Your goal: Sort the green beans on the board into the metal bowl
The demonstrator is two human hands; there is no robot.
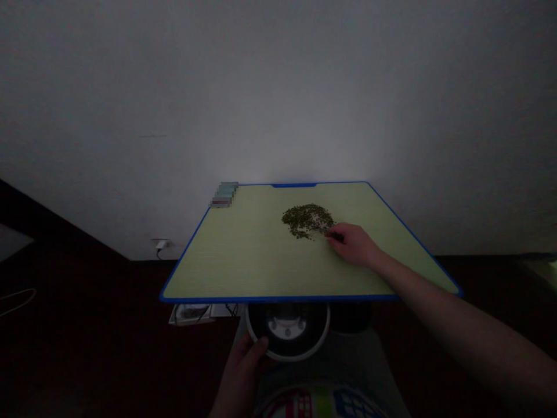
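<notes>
My right grip [353, 244] was narrow, pinching a dark bit [336, 236] at the pile of small green seeds [307, 220], which lay just left of it on the bench [217, 261]; my farther left grip [241, 371] curled round a white-rimmed round container [287, 355] below the bench.

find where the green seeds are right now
In the head view, the pile of green seeds lies on the far half of the blue-edged board, just left of the right hand.

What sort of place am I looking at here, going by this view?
Likely a dim room at home: a blue-edged green board holding a pile of small green grains, a plug in a wall socket, and a white-rimmed round container below.
</notes>
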